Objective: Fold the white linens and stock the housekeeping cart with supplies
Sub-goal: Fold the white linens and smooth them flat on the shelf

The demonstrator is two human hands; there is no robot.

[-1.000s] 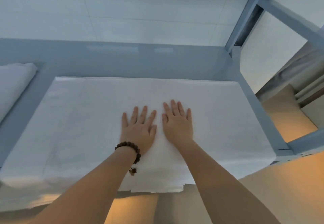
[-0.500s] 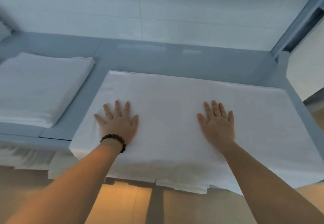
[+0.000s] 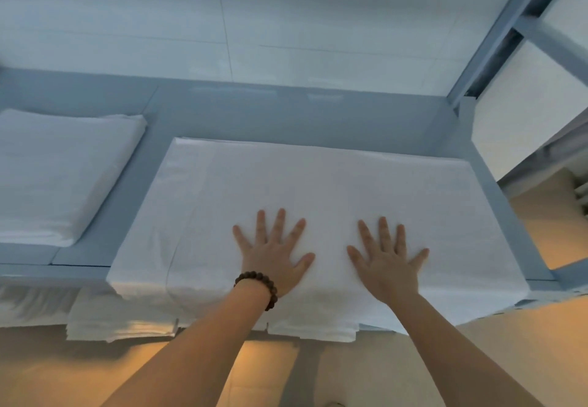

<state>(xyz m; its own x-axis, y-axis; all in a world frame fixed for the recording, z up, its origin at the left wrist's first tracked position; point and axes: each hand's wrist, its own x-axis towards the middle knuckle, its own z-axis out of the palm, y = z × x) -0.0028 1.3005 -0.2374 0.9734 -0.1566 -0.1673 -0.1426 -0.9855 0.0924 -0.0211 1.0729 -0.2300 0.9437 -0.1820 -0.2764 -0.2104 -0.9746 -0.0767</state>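
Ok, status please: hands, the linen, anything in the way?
Left hand, right hand: open, flat on the white linen. Linen spread on blue shelf, near edge overhanging. Folded stack apart on the left, not in the way.

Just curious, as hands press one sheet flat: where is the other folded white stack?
In the head view the folded stack lies at the far left on the blue-grey shelf, apart from the sheet under the left hand and right hand.

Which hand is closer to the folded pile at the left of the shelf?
Left. The left hand presses flat on the spread sheet, to the right of the pile; the right hand presses the sheet farther right.
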